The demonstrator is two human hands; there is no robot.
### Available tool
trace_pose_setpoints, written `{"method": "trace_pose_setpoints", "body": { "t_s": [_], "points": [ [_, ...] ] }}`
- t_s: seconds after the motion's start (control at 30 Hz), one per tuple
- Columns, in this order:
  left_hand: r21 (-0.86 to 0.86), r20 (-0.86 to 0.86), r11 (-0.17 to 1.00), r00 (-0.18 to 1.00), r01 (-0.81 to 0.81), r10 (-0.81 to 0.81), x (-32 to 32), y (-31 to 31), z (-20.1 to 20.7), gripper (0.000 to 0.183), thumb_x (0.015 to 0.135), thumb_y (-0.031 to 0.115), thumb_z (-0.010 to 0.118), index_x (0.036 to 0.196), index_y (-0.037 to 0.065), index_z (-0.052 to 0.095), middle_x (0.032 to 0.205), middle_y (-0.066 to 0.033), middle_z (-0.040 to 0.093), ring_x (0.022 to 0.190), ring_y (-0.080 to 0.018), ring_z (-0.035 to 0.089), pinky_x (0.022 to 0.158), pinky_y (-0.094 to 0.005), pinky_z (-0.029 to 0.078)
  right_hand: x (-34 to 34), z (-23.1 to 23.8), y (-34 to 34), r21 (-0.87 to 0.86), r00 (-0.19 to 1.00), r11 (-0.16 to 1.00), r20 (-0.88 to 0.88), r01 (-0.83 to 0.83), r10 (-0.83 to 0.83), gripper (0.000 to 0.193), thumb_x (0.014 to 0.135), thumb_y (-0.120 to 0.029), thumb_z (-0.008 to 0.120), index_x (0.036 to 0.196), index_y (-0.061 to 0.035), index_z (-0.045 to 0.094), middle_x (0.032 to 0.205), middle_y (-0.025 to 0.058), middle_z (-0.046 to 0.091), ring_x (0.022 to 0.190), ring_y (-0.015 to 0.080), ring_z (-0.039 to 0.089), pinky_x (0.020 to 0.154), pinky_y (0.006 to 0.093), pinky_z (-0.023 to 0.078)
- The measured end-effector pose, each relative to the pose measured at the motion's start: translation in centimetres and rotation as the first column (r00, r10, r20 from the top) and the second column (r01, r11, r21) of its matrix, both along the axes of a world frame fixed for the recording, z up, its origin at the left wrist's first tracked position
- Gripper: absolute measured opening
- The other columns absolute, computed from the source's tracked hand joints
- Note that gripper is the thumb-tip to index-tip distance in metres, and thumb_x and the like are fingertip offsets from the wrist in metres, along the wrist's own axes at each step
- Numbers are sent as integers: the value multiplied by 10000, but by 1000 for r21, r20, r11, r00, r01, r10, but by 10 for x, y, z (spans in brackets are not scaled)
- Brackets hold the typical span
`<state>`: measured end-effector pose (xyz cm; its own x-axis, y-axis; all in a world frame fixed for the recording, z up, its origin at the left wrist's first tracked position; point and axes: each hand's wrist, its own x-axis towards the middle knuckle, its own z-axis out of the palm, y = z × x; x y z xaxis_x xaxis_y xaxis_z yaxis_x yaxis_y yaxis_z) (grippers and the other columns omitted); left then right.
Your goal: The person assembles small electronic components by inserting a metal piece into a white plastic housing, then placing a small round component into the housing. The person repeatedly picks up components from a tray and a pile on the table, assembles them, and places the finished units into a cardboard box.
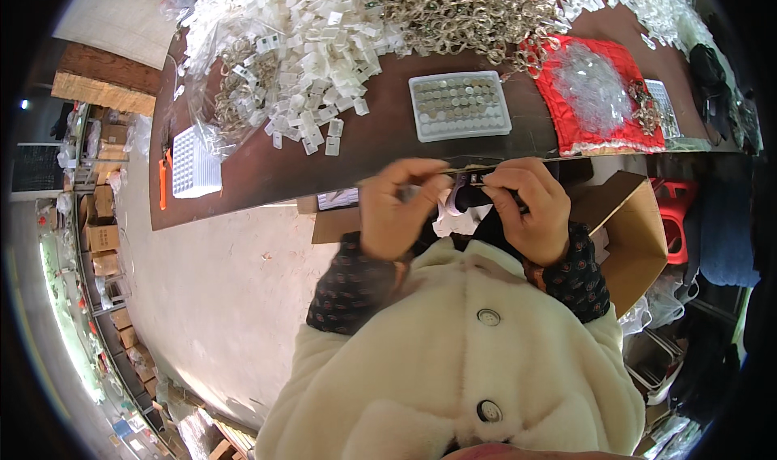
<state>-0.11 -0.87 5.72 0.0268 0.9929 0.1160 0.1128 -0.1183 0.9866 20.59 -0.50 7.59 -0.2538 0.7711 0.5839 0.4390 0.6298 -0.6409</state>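
Note:
My left hand is raised at the table's near edge, thumb and fingers brought together in a pinch. Whatever it may hold is too small to name. Close beside it, my right hand pinches a small dark piece with a pale spot between thumb and forefinger. Just beyond the hands, a white tray holds rows of round, coin-like discs. Farther back lie a heap of small white plastic cards and a tangled heap of shiny metal loops.
On the brown table, a red cloth carries clear plastic pieces. A white gridded tray stack and an orange-handled tool lie at left. An open cardboard box and red stool stand at right.

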Motion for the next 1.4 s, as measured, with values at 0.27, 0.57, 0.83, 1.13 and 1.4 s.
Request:
{"method": "trace_pose_setpoints", "body": {
  "t_s": [0.27,0.57,0.83,1.13,1.4],
  "points": [
    [339,-754,864,442,-372,486,-85,34,-31,180,840,193,745,950,66,681,901,-117,663,819,-322,661,722,-416,516,-11,-12,-4,-490,956,863,-293,-125,-28,154,856,74,656,992,6,632,919,86,620,771,141,605,698,260,498],
    [255,-550,952,784,-171,288,-76,22,-14,111,788,62,732,893,54,697,941,-113,673,786,-275,657,709,-359,524,-16,-6,0,-401,897,890,-442,-219,22,170,865,87,640,1023,23,644,960,89,622,739,94,616,632,217,496],
    [367,-422,905,906,215,-44,-26,-1,16,167,726,14,791,863,66,711,918,-80,662,801,-224,675,704,-298,547,-12,8,-3,-184,963,966,-231,-181,137,231,855,108,641,1052,-10,655,987,113,626,804,154,654,643,259,530],
    [8,345,998,937,57,-56,20,-18,13,327,813,-10,776,1118,-19,658,993,-40,703,800,-60,603,685,-211,488,-19,-7,-16,-91,841,994,-540,-66,6,194,894,94,640,1082,47,627,1033,116,602,858,141,650,734,243,536],
    [-58,454,994,889,90,-54,28,-25,7,283,867,-59,682,1142,-22,630,1014,-66,710,822,-71,602,718,-214,491,-12,8,-21,-153,894,987,-447,-53,-22,204,855,100,667,1043,23,668,972,107,646,816,123,644,682,240,517]
  ]
}}
